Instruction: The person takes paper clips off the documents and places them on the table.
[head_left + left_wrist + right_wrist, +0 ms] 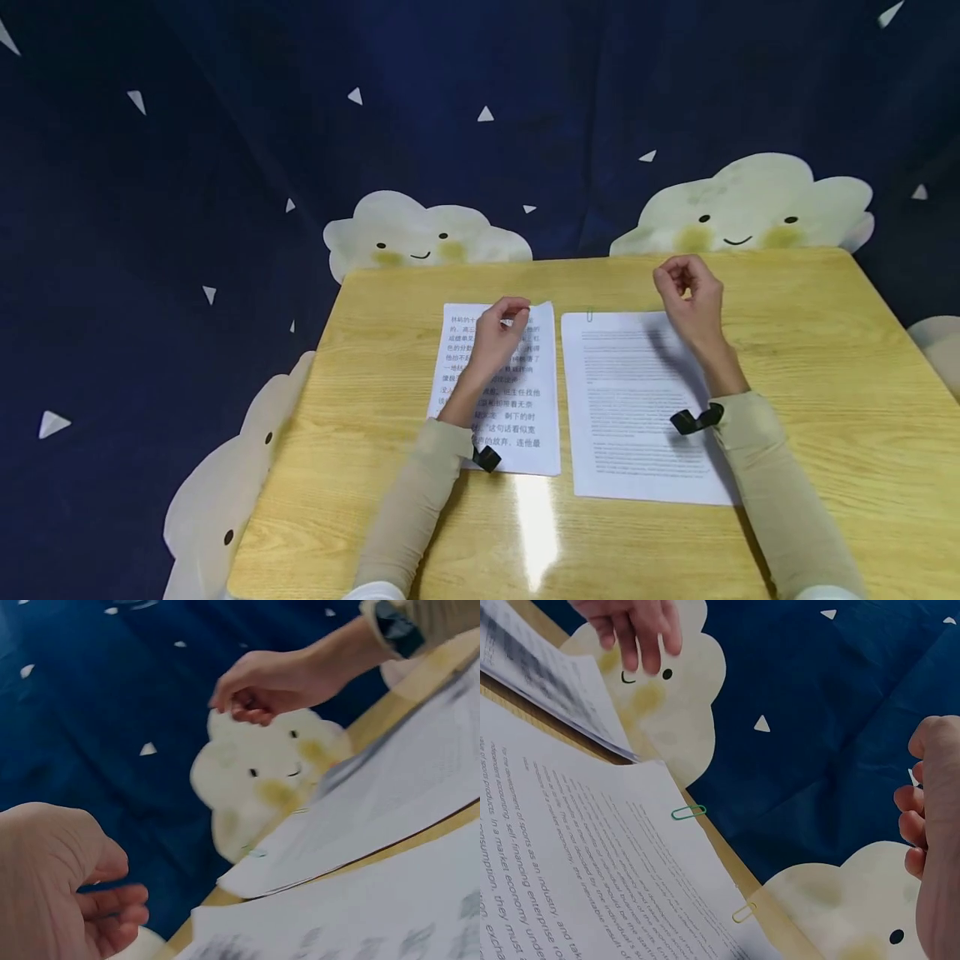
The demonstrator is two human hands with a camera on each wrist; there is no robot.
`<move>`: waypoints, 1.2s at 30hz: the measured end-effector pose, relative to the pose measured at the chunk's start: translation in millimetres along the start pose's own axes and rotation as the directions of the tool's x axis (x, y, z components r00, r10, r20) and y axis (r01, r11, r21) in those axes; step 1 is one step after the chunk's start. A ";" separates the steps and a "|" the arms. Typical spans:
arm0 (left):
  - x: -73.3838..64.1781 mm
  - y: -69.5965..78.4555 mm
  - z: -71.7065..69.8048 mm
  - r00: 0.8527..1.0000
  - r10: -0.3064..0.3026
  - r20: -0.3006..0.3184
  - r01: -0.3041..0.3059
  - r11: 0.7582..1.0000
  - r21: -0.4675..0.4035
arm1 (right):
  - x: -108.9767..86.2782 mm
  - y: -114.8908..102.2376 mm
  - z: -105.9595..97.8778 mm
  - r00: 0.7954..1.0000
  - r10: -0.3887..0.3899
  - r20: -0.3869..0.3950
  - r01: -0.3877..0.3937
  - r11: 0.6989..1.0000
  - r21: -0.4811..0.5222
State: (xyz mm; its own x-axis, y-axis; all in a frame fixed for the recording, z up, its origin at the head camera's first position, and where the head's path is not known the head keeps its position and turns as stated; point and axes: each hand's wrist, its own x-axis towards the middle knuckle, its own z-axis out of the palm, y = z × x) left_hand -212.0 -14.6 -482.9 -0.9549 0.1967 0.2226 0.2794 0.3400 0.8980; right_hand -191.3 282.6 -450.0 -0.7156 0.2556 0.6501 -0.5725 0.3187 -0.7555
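Observation:
Over the far right corner of the left stack of paper, my left hand hovers with fingers loosely bent. A gap shows between its thumb and fingers in the left wrist view, where the hand holds nothing. My right hand is raised above the far edge of the right stack of paper. Its fingers curl loosely towards the thumb, and nothing shows in them. On the right stack's far edge sit a green paper clip and a yellow paper clip.
The two stacks lie side by side on a wooden table, a narrow strip of wood between them. Behind the table hangs a dark blue curtain with white triangles and smiling clouds. Each wrist wears a black strap.

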 end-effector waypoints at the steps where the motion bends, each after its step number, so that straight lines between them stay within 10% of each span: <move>1: -0.5 0.7 5.1 1.000 -0.006 0.023 0.006 1.000 0.018 | -0.3 1.3 -0.5 1.000 0.011 -0.001 -0.011 1.000 -0.006; 7: 3.7 2.6 30.7 0.991 -0.056 0.124 0.043 0.994 0.105 | -0.5 24.2 -8.0 0.988 0.109 0.111 -0.096 0.989 -0.114; 13: 17.7 -3.5 49.4 0.987 -0.079 0.140 0.038 0.961 0.273 | -1.8 47.3 -19.9 0.929 0.239 0.283 -0.156 0.945 -0.287; 25: 23.6 -2.4 73.6 0.987 -0.107 0.123 0.045 0.903 0.428 | -2.2 54.1 -21.1 0.878 0.268 0.397 -0.149 0.941 -0.305; 36: 19.2 -9.8 82.3 0.997 -0.068 0.047 0.050 0.949 0.312 | -1.9 52.6 -18.9 0.820 0.331 0.467 -0.169 0.919 -0.355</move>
State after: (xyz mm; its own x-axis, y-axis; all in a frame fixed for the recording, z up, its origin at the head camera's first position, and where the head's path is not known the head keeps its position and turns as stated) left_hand -224.8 61.5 -518.7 -0.9659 0.2160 0.1429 0.2487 0.6195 0.7446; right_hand -212.5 316.1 -489.4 -0.9631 -0.1112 0.2450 -0.2635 0.5739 -0.7754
